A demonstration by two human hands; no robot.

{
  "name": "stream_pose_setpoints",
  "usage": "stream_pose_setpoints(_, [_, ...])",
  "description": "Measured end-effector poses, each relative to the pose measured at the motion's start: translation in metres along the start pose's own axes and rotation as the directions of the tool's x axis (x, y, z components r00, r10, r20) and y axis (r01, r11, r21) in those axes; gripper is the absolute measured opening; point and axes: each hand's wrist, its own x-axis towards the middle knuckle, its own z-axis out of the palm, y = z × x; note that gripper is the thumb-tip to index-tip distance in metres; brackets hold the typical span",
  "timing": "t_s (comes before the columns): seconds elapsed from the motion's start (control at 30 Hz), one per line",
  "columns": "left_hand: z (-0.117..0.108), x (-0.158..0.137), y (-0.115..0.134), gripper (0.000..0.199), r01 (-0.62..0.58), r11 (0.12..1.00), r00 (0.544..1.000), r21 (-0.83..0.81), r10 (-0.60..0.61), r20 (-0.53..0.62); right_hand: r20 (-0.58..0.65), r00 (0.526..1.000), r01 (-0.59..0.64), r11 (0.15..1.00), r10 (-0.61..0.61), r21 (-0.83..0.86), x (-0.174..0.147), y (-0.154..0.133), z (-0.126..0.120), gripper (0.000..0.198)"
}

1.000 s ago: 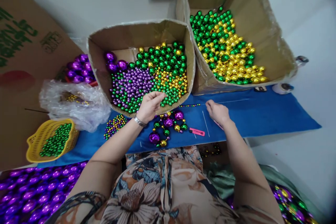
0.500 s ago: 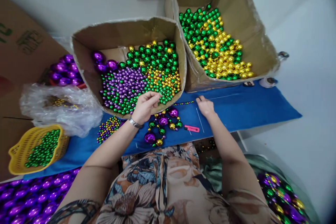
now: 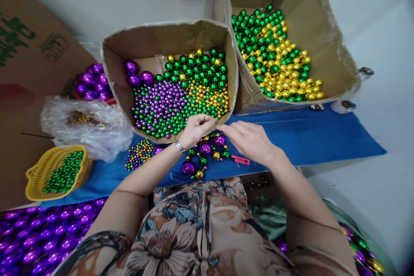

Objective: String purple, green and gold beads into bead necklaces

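My left hand (image 3: 197,130), with a metal watch on its wrist, is closed in a pinch at the front edge of the nearer cardboard box (image 3: 113,73). My right hand (image 3: 251,140) meets it from the right, fingertips pressed together against the left fingertips. Whatever lies between them is too small to make out. Just below, a strand of large purple, green and gold beads (image 3: 205,148) rests on the blue cloth (image 3: 307,138). A pink lighter-like object (image 3: 240,159) lies under my right hand. Loose small mixed beads (image 3: 139,155) are heaped to the left.
The nearer box holds purple, green and gold beads (image 3: 164,101); a taller box (image 3: 333,43) behind right holds green and gold ones. At left are a yellow basket (image 3: 32,185) of green beads, a clear plastic bag (image 3: 58,120) and large purple balls (image 3: 39,237).
My right hand has moved left from the cloth to my left fingertips. My left hand stays pinched near the box edge. The view has shifted slightly left.
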Motion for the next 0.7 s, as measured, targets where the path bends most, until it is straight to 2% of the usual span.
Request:
stream_pose_setpoints(0.17, [0.0, -0.006, 0.002, 0.021, -0.013, 1.0, 0.976, -0.018, 0.017, 0.219, -0.047, 0.999, 0.024, 0.998, -0.021, 0.059, 0.027, 0.01, 0.012, 0.033])
stream_pose_setpoints(0.3, [-0.006, -0.01, 0.003, 0.023, 0.009, 0.999, 0.951, -0.033, 0.002, 0.309, -0.106, 0.994, 0.018, 0.98, 0.003, 0.198, 0.036, 0.016, 0.027, 0.031])
stream_pose_setpoints(0.43, [-0.012, -0.009, 0.006, 0.026, -0.038, 0.996, 0.95, 0.077, 0.012, 0.313, -0.115, 0.993, -0.011, 0.964, 0.042, 0.264, 0.038, 0.019, 0.032, 0.033])
stream_pose_setpoints(0.53, [-0.02, -0.006, 0.013, 0.027, -0.087, 0.988, 0.962, 0.125, 0.051, 0.268, 0.021, 0.99, -0.14, 0.948, 0.14, 0.285, 0.028, 0.028, 0.025, 0.034])
stream_pose_setpoints(0.6, [-0.028, -0.003, 0.019, 0.023, -0.14, 0.976, 0.967, 0.165, 0.099, 0.235, 0.14, 0.98, -0.189, 0.873, 0.14, 0.45, 0.017, 0.033, 0.018, 0.037])
stream_pose_setpoints(0.63, [-0.03, -0.002, 0.022, 0.021, -0.17, 0.967, 0.966, 0.188, 0.126, 0.226, 0.159, 0.979, -0.195, 0.793, 0.125, 0.577, 0.013, 0.033, 0.015, 0.039])
stream_pose_setpoints(0.7, [-0.031, -0.002, 0.027, 0.017, -0.238, 0.945, 0.954, 0.223, 0.185, 0.235, 0.081, 0.983, -0.162, 0.584, 0.164, 0.795, 0.01, 0.027, 0.009, 0.041])
